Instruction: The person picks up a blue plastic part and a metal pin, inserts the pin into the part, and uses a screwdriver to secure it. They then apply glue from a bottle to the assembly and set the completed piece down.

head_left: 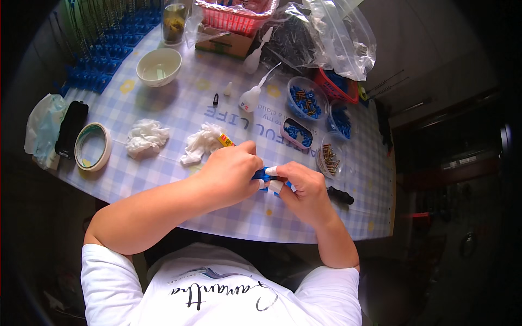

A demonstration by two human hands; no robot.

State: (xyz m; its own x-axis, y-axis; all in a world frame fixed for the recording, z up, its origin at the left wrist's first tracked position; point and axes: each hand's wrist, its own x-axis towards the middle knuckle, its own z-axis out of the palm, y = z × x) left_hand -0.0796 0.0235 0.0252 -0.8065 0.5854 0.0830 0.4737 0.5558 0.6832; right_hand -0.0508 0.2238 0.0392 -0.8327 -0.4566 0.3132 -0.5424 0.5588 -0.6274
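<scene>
My left hand (231, 169) and my right hand (304, 187) meet over the near middle of the table. Between their fingertips is a small blue plastic piece (261, 174), mostly covered by the fingers, so its full shape is hidden. Both hands are closed on it. White tape wraps several of the fingertips. Just beyond the left hand shows the end of a yellow and red item (225, 139), beside a crumpled white tissue (202, 142). A black-handled tool (341, 195) lies to the right of my right hand.
Tubs of blue parts (307, 98) and brass-coloured pieces (329, 160) stand at the right. Beyond are squeeze bottles (250, 100), a white bowl (159, 68), a red basket (239, 19) and plastic bags (342, 38). A tape roll (93, 147) sits at the left edge.
</scene>
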